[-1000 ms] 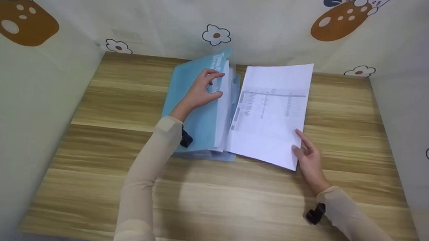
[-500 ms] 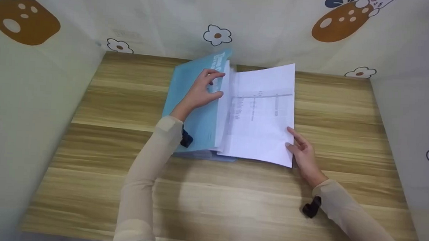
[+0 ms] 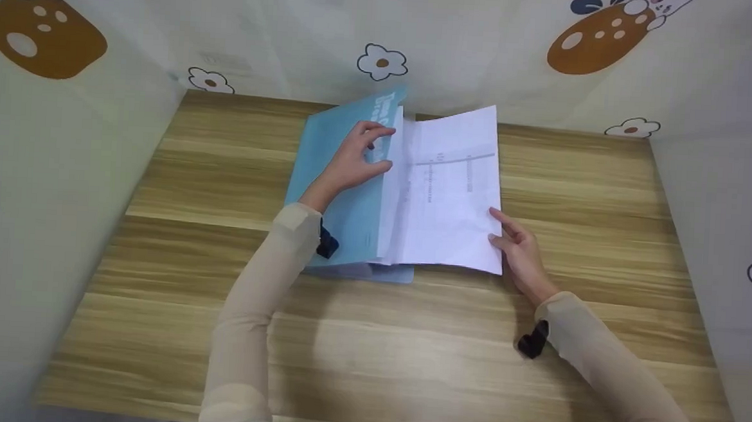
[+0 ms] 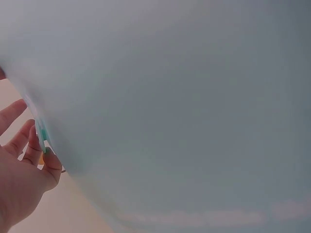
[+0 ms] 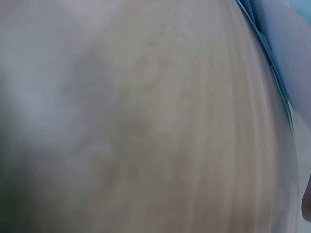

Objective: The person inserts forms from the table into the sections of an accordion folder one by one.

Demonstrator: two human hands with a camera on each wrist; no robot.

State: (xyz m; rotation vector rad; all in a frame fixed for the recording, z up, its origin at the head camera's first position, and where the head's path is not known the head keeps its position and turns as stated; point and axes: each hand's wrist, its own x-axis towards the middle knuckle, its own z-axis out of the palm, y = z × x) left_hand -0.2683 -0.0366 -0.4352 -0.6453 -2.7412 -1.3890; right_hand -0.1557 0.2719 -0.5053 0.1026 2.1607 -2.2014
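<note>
A light blue folder (image 3: 343,216) lies on the table with its printed cover lifted partway and white pages under it. My left hand (image 3: 355,157) holds the cover's free edge between thumb and fingers. In the left wrist view the cover (image 4: 175,116) fills most of the picture, its edge pinched by that hand (image 4: 24,170). My right hand (image 3: 525,256) pinches the right edge of a white printed paper sheet (image 3: 456,225) near its lower corner. The sheet's left side reaches in under the cover. The right wrist view catches the folder's layered edge (image 5: 274,68).
The wood-grain table (image 3: 368,358) stretches out in front and to both sides. Behind it hangs a pale wall covering (image 3: 282,32) with flower and fruit prints. A small black camera (image 3: 532,340) sits on the right wrist, another (image 3: 327,242) on the left.
My right hand has moved left and slightly away from me, taking the paper sheet further in under the folder's cover. The left hand has stayed in place.
</note>
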